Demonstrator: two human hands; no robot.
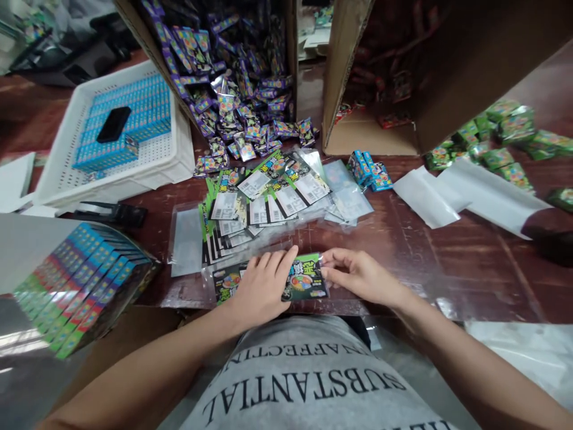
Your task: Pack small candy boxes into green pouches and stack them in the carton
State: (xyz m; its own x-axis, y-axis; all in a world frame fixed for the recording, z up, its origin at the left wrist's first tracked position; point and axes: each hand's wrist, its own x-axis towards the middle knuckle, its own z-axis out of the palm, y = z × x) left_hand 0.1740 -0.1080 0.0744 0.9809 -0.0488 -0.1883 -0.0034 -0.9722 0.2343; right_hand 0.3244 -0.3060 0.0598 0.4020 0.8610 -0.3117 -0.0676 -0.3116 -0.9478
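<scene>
A black and green printed card [307, 278] lies at the table's front edge, with clear plastic showing around its ends. My left hand [264, 283] rests across its middle, palm down, fingers stretched out and pointing away from me. At the card's right end, my right hand [358, 275] pinches the edge between thumb and fingers. Just beyond my hands, a fanned pile of similar cards [277, 203] with white barcode labels lies on the table. Clear plastic sleeves [187, 242] lie at the pile's left side.
Two cardboard boxes [347, 77] stand at the back, one spilling purple packets [246, 131]. A white crate [165, 161] holds blue boxes and a phone. Stacked colourful boxes [89, 280] are at the left. Small blue boxes [369, 170], white sheets [430, 197] and green packets [496, 155] lie to the right.
</scene>
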